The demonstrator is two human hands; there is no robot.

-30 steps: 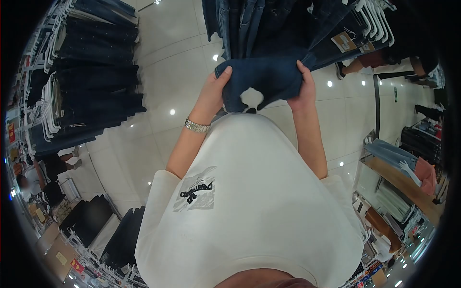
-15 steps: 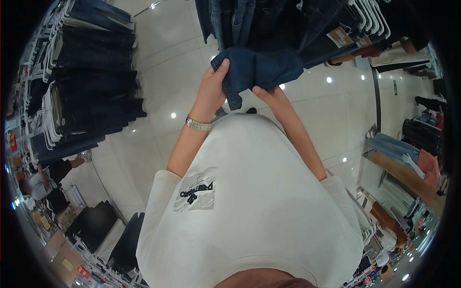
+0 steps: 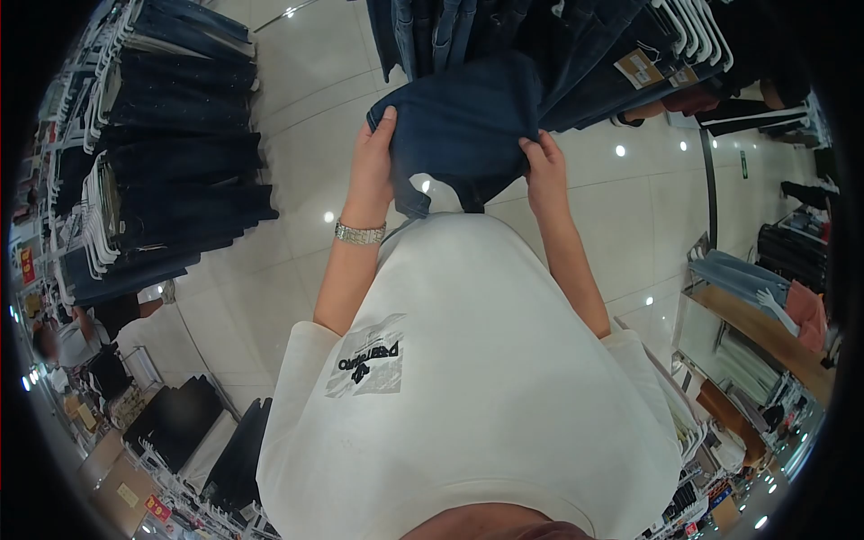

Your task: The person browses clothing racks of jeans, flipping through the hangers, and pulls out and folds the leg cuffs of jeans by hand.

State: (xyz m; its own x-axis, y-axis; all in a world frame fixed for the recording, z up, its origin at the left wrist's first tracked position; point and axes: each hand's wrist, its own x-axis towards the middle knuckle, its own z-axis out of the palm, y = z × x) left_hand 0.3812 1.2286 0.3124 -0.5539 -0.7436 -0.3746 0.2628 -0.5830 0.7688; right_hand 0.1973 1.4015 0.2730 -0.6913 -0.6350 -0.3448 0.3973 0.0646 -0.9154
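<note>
A pair of dark blue jeans (image 3: 463, 121) is spread between my two hands in front of my body. My left hand (image 3: 376, 153), with a silver watch (image 3: 360, 234) on the wrist, grips the left edge with the thumb on top. On the opposite edge my right hand (image 3: 546, 171) pinches the denim between thumb and fingers. The lower part sags towards my white T-shirt (image 3: 504, 360), with a gap in the cloth showing the floor. Just beyond, more jeans (image 3: 450, 36) hang on a rack.
White hangers (image 3: 688, 36) and a brown tag (image 3: 637, 68) are at the upper right. Dark denim garments (image 3: 180, 144) hang along the left. A person (image 3: 76, 333) is at the lower left. Folded jeans (image 3: 733, 274) lie on a wooden shelf (image 3: 765, 333) to the right.
The jeans were bunched and are now spread wider. My left hand has shifted a little left; my right hand has moved right and up from beneath the cloth to its right edge.
</note>
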